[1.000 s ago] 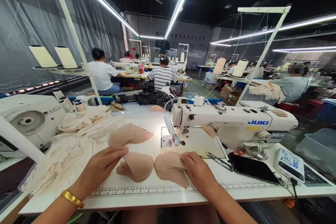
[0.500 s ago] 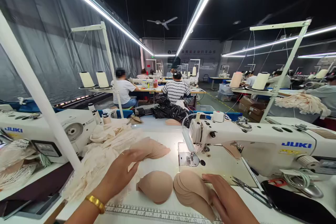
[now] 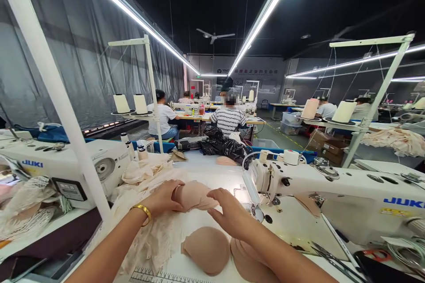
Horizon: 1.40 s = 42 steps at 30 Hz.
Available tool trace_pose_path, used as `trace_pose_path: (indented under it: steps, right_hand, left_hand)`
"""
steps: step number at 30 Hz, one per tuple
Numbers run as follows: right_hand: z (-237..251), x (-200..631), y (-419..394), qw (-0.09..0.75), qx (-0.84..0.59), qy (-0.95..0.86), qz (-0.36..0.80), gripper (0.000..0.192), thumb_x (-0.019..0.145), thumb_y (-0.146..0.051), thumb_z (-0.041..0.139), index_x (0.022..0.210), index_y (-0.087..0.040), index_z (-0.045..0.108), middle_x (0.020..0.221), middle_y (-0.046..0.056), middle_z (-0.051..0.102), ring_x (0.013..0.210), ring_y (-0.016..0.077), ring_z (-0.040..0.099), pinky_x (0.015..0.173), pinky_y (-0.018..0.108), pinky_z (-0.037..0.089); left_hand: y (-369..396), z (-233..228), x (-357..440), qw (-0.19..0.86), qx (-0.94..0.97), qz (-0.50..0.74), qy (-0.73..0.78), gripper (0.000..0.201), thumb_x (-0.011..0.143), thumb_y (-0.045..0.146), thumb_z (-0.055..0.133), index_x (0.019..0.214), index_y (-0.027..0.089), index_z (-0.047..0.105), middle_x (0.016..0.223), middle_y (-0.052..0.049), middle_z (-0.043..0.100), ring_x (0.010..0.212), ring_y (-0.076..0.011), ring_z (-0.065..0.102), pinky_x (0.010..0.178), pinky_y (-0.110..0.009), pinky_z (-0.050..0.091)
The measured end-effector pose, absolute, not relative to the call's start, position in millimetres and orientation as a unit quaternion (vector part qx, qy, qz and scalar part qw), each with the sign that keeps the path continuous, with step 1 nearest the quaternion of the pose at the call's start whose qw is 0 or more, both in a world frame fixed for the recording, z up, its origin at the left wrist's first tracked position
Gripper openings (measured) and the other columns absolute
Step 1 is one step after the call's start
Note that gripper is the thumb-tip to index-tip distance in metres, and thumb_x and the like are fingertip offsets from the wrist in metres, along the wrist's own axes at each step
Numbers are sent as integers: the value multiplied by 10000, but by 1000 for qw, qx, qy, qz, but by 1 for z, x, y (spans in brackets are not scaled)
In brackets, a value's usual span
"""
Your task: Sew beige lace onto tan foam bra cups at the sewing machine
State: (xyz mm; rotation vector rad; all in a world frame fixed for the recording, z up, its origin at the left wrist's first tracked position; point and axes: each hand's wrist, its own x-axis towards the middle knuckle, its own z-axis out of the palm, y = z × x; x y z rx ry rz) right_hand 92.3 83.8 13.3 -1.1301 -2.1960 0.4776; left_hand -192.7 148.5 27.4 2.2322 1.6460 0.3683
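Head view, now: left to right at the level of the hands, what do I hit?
Left sewing machine, cloth pile, left hand, upper beige stack, right hand, right sewing machine.

Tabletop [image 3: 206, 170] beyond the beige stack [image 3: 195, 195] offers passage, fabric heap [image 3: 154, 243] barring the left, sewing machine [image 3: 348, 179] the right.

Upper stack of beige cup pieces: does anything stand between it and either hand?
Nothing visible does. The left hand grasps the left end of the upper stack, and the right hand is at its right end. A second stack lies nearer the wearer.
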Motion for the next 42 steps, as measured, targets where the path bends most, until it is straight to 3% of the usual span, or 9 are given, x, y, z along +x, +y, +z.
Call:
trace_pose_path:
  steps: [4,7,13,17,20,25,29,36,42]
  right_hand:
    - [8,49,129,283,-437,-836,174,552,782,-194,835,1298,-197,640,1283,140,684,1217,369,586,1024,490,485]
    - [3,30,144,271,-448,-835,171,575,714,-141,858,1253,-182,661,1224,151,697,1166,389,576,989,513,455]
    - [-4,26,149,294,-466,-801,233,341,724,-77,760,1019,-229,684,886,25,675,950,270,582,847,376,433]
    - [-6,38,149,310,-443,-764,352,105,769,-123,687,785,-214,638,736,-38,602,738,171,553,680,265,426]
    - [-3,48,145,327,-424,-724,435,35,817,-208,638,789,-210,617,728,-39,607,685,150,564,636,247,453]
    - [6,62,128,363,-410,-672,499,163,797,-344,680,771,-207,595,714,-35,592,673,146,541,643,259,428]
    - [10,74,106,383,-396,-644,530,282,764,-457,733,774,-207,603,701,-36,566,664,141,508,644,268,403]
    - [7,147,32,427,-420,-563,570,450,794,-628,766,784,-210,599,685,-47,501,610,126,420,593,258,352]
    - [-7,213,-17,417,-510,-520,544,485,813,-665,769,853,-196,657,729,-20,581,661,151,511,623,265,411]
  left_hand:
    - [144,25,-196,177,788,153,569,772,593,404,822,1328,252,643,1413,-126,656,1320,-410,568,1110,-517,443]
    - [144,22,-200,202,786,169,559,750,595,342,802,1323,253,641,1409,-103,661,1317,-385,574,1108,-483,448]
    - [149,17,-211,287,767,198,539,766,648,304,741,1399,269,594,1371,-60,687,1196,-326,652,1005,-411,523]
    - [149,17,-217,344,755,223,512,562,652,321,755,1209,255,709,1245,-36,739,1171,-316,658,985,-393,529]
    - [145,20,-219,389,732,250,500,479,671,395,779,1123,240,747,1123,-32,765,1087,-299,685,914,-383,559]
    - [134,29,-220,442,680,316,493,631,641,555,862,1157,204,771,989,-66,775,941,-276,698,831,-397,567]
    - [121,35,-210,481,632,363,487,651,614,650,890,1059,184,793,950,-97,775,896,-264,702,812,-398,574]
    - [70,36,-181,552,564,400,465,502,679,591,903,927,202,704,836,-5,680,748,-146,622,698,-275,554]
    - [25,34,-149,675,485,386,400,429,704,462,934,859,202,631,853,6,656,760,-137,611,725,-257,571]
